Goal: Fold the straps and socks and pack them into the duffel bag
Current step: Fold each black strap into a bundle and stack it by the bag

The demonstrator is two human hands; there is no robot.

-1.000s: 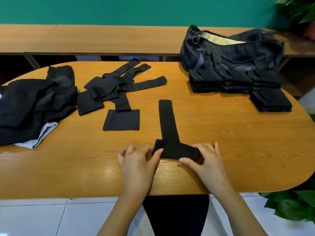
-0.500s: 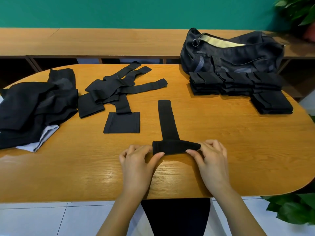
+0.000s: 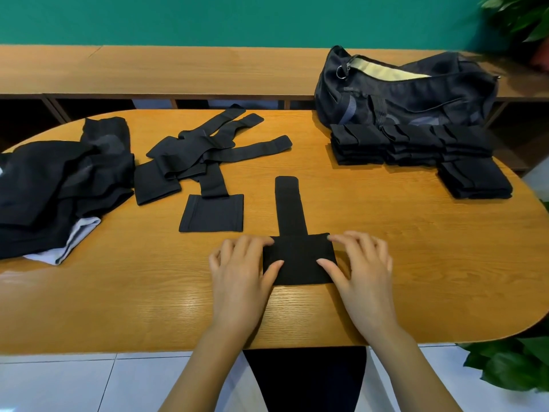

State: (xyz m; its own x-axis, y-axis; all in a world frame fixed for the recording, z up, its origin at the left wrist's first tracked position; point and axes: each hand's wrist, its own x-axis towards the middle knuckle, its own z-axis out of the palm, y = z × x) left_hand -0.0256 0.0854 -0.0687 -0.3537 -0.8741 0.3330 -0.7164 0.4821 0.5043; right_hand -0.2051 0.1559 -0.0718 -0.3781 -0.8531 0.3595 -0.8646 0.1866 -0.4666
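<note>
A black T-shaped strap [image 3: 298, 260] lies on the wooden table [image 3: 416, 263] near its front edge, with its narrow tail pointing away from me. My left hand [image 3: 240, 269] rests on the left edge of the strap's wide part, thumb and fingertips on the fabric. My right hand [image 3: 362, 269] touches the right edge the same way, fingers nearly straight. A loose heap of unfolded straps [image 3: 193, 150] lies at the middle left. Folded black stacks [image 3: 410, 144] sit at the far right in front of the dark duffel bag [image 3: 416, 96], whose zip is open.
A pile of dark clothing [image 3: 53, 185] with some pale fabric covers the table's left end. One more folded stack [image 3: 475, 179] lies near the right edge. A wooden bench [image 3: 178, 69] runs behind the table. Green plants [image 3: 511, 370] stand at the lower right.
The strap's wide end was a narrow rolled band between my fingers. It has since spread into a flat rectangle, and both hands have moved onto its side edges.
</note>
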